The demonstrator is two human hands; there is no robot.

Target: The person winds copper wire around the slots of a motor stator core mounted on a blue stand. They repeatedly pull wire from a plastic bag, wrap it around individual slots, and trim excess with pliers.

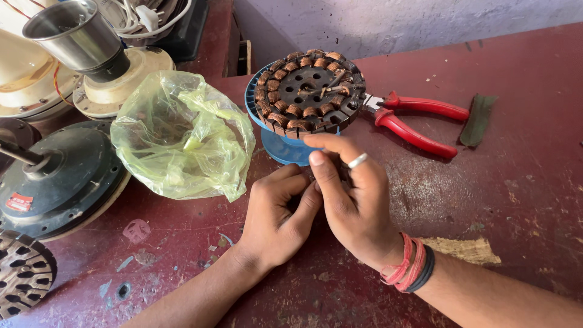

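Near the middle of the worn red table (pixel 522 182), a round dark motor stator ringed with copper coils (pixel 308 91) sits fully wound on a blue plastic spool (pixel 285 149). Left hand (pixel 276 215) and right hand (pixel 355 203) pinch together just before it, on something too small to tell; red-handled pliers (pixel 413 118) lie idle beside.

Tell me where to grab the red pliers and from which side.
Grip the red pliers by the two red handles, likely coming from the right: the handles splay towards the right on the bare table, while the metal head sits close against the wound stator.
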